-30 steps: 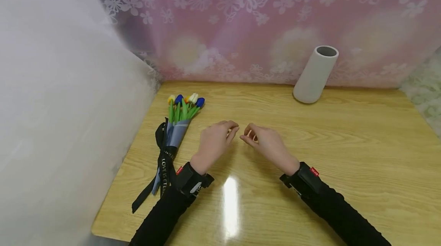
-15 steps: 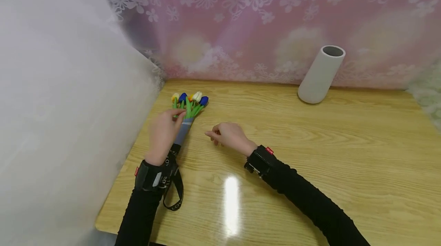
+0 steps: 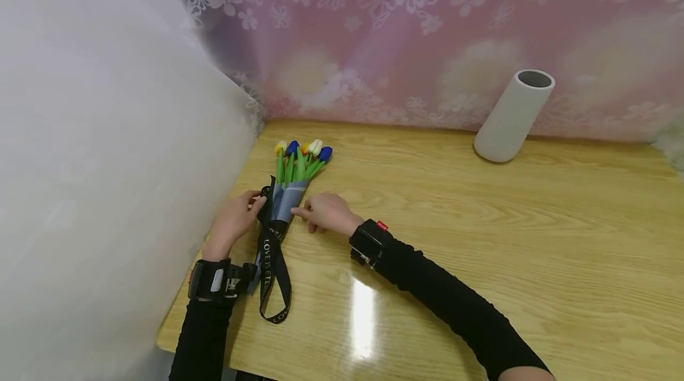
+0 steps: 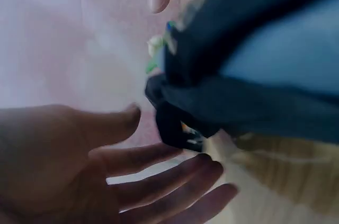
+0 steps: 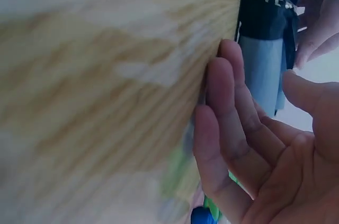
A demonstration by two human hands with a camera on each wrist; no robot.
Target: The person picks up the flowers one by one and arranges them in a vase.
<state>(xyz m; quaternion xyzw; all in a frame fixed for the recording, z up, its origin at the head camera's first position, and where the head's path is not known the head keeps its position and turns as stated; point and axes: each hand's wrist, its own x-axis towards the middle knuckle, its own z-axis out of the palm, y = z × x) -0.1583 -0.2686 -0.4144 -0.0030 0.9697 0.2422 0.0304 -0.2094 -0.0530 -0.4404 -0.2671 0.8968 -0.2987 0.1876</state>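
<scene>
A bouquet of tulips point(image 3: 291, 197) in blue-grey wrapping lies on the table, its blue, white and yellow heads toward the back. Black ribbon point(image 3: 269, 256) with pale lettering ties it and trails toward the front in a loop. On its left side, my left hand point(image 3: 233, 221) has its fingertips at the ribbon bow; the left wrist view shows thumb and fingers spread beside the black loops point(image 4: 175, 123). My right hand point(image 3: 328, 213) is at the bouquet's right side, index fingertip close to the wrapping. In the right wrist view its fingers point(image 5: 220, 81) are loosely bent, holding nothing.
A white vase point(image 3: 513, 117) stands at the back right of the wooden table point(image 3: 454, 221). Behind the table hangs a pink flowered curtain point(image 3: 374, 43). White sheeting point(image 3: 96, 132) borders the left edge.
Both hands have moved left, from mid-table to either side of the bouquet. The left hand passed over the bouquet to its far left side. The ribbon tail has shifted into a loop.
</scene>
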